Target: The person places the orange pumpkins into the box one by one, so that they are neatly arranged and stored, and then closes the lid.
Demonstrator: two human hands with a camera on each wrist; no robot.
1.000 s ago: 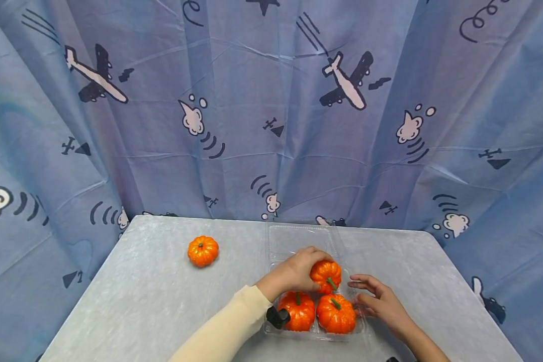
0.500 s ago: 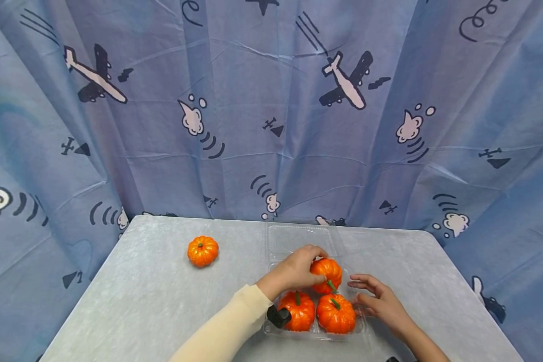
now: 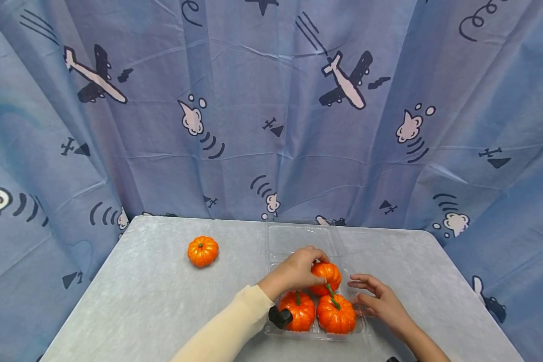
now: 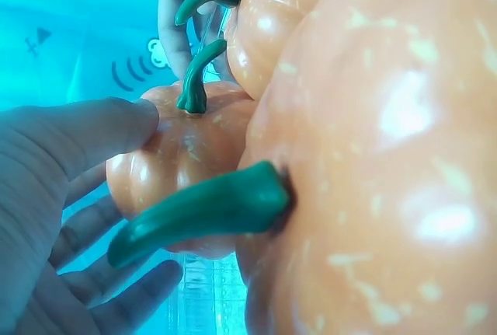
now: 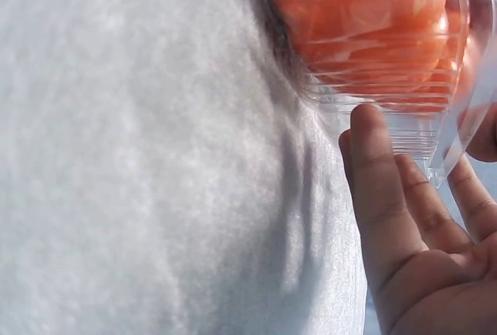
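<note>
In the head view, my left hand grips a small orange toy pumpkin between thumb and fingers, over the back right of a clear plastic clamshell box. Its green stem leans toward the front. Two larger pumpkins, one front left and one front right, sit in the box. The left wrist view has the left thumb on the held pumpkin, with fingers beyond it. My right hand is at the box's right side, fingers extended and apart, a fingertip by the ribbed wall. The back left of the box is hidden.
Another small orange pumpkin stands on the grey table, left of the box. The box's clear lid lies folded back toward the table's far edge. A blue curtain with airplane prints hangs behind.
The held pumpkin has turned slightly in my left hand, its stem swinging down toward the front right pumpkin. My left hand shifted only a little; the right hand stays where it was.
</note>
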